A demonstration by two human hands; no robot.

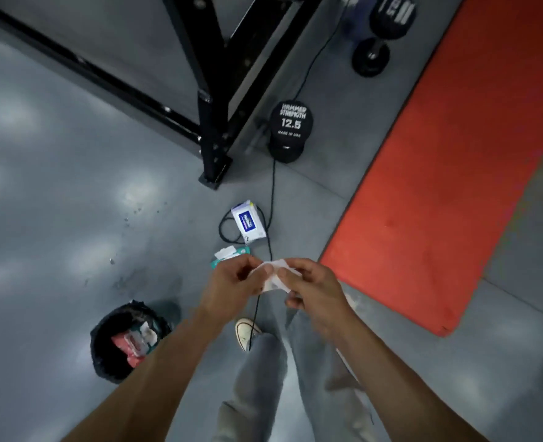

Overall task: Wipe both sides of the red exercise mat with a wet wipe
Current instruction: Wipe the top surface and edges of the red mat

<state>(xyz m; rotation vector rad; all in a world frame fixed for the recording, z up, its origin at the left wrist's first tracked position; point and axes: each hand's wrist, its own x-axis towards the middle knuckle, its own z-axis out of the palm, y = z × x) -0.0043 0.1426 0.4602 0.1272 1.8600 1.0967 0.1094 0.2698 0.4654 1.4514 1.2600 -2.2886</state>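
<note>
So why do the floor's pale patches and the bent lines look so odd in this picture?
Head view: the pale patches on the floor look like glare from lights overhead; the wide lens bows straight things such as the black rack and the red mat; the whole frame is soft, and the wet wipe between the left hand and right hand is blurred.

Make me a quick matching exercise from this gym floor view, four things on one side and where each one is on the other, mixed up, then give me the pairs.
Things:
1. wet wipe
2. red exercise mat
3. black bin
4. white wipes pack

Places:
A. on the floor over a black cable
B. pinched between both hands
C. flat on the floor at right
D. lower left, holding discarded packaging

Pairs: 1-B, 2-C, 3-D, 4-A
</note>
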